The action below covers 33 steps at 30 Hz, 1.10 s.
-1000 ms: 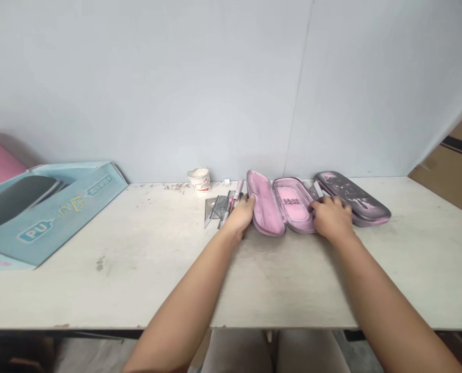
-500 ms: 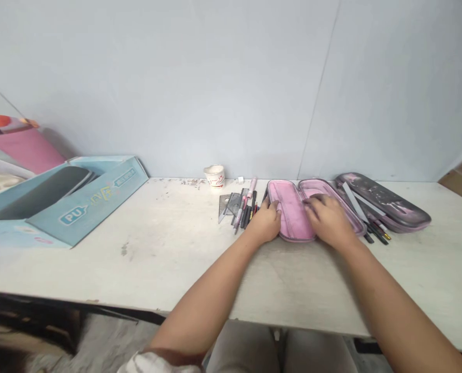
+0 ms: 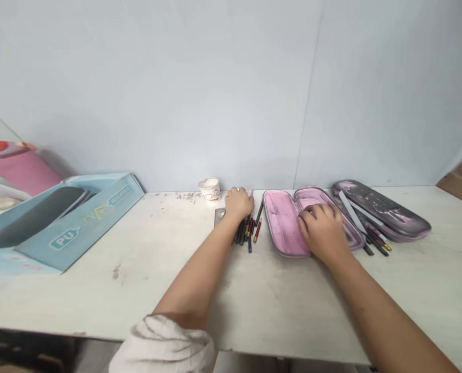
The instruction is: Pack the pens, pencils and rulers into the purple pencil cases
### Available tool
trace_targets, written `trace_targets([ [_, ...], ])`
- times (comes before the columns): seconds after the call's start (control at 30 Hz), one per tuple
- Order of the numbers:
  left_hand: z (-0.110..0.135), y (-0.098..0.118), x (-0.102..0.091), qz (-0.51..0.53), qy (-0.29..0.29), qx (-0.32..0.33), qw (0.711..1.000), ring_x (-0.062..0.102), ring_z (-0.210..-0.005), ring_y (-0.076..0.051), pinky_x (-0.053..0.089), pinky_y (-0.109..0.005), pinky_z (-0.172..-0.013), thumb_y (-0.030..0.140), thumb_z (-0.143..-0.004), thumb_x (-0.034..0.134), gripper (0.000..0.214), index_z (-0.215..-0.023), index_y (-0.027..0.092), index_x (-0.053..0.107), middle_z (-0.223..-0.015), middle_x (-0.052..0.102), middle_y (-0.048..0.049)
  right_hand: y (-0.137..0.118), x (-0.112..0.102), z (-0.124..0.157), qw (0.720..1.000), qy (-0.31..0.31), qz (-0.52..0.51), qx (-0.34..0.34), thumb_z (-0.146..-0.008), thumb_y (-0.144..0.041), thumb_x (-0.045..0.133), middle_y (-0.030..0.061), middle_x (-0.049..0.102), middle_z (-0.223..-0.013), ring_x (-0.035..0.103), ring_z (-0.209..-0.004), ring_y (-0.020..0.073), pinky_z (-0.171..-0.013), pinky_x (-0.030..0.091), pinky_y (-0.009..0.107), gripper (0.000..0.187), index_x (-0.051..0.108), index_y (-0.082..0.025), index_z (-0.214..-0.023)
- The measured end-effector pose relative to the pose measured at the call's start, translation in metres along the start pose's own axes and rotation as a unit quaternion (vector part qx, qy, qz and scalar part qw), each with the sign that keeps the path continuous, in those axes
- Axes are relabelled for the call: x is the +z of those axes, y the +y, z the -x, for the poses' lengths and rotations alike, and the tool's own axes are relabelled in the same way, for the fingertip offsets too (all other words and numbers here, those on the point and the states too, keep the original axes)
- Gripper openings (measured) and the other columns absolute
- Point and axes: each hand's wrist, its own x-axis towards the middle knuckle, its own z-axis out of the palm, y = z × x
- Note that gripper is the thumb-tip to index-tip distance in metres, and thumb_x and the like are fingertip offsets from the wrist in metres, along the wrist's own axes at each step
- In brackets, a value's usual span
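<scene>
Pink-lined oblong pencil case with dark grey edging (image 3: pixel 282 224) lies spread open, its long axis running towards the wall

The case rests on the pale, scuffed tabletop (image 3: pixel 79 300), right of centre, opened like a book with its two halves side by side. Each half points its far rounded end at the smooth light-grey wall (image 3: pixel 176 93); the near ends slant to the right.

The right hand (image 3: pixel 324 230) lies over the right half near the fold, fingers bent; whether it grips the case cannot be told. The left hand (image 3: pixel 239 203) is lowered over a bunch of slim dark pens and pencils (image 3: pixel 242 233), fingers curled and their tips hidden, so its grip cannot be told either. The bunch's visible ends point towards the person. A short red pencil with a gold-coloured end (image 3: pixel 258 230) lies just beside it, roughly parallel.

Right of the open case, a glossy black-and-pink hard case (image 3: pixel 384 210) slants from far left to near right, with a flat whitish strip (image 3: pixel 351 211) between the two. A white paper cup with red markings (image 3: pixel 210 190) stands near the wall.
</scene>
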Motion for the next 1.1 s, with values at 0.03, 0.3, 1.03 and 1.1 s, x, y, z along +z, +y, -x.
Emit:
trace_targets([
  [0.03,-0.004,0.0,0.003,-0.014,-0.006,-0.011,1.0,0.042,-0.115,-0.039,0.03,-0.049,-0.095,0.038,-0.082,0.046,0.049,-0.111,0.0,0.055,-0.117,0.048,-0.0288,0.0,0.0,-0.001,1.0,0.003,0.012,0.002,-0.089,-0.025,0.035,0.0118,0.061,-0.096,0.046,-0.097,0.0243,-0.102,0.017,0.047,0.034,0.067,-0.016,-0.09],
  [0.3,-0.026,0.003,0.0,0.061,-0.035,-0.054,0.996,0.04,-0.118,-0.039,0.027,-0.046,-0.097,0.029,-0.075,0.054,0.029,-0.091,0.006,0.062,-0.113,0.055,-0.0248,0.004,0.0,-0.004,1.0,-0.005,0.025,0.017,-0.087,-0.024,0.037,0.0103,0.062,-0.096,0.046,-0.098,0.0243,-0.104,0.016,0.046,0.029,0.066,-0.018,-0.087],
  [1.03,0.105,-0.037,-0.059,0.719,-0.278,-0.15,0.619,0.056,-0.049,-0.011,0.044,-0.022,-0.048,0.046,-0.084,0.047,0.034,-0.076,0.013,0.055,-0.061,0.059,-0.0036,-0.135,0.004,-0.06,0.601,-0.2,-0.739,0.228,-0.069,-0.04,0.063,-0.009,0.05,-0.05,0.043,-0.038,0.0082,-0.04,0.037,0.021,0.031,0.058,-0.023,-0.094],
  [1.1,0.102,-0.042,-0.055,0.734,-0.255,-0.15,0.611,0.048,-0.042,-0.008,0.037,-0.019,-0.041,0.052,-0.083,0.046,0.04,-0.07,0.015,0.05,-0.055,0.052,0.0005,-0.145,0.008,-0.062,0.609,-0.191,-0.734,0.232,-0.067,-0.042,0.064,-0.0093,0.051,-0.05,0.04,-0.035,0.0081,-0.036,0.033,0.021,0.033,0.058,-0.024,-0.094],
])
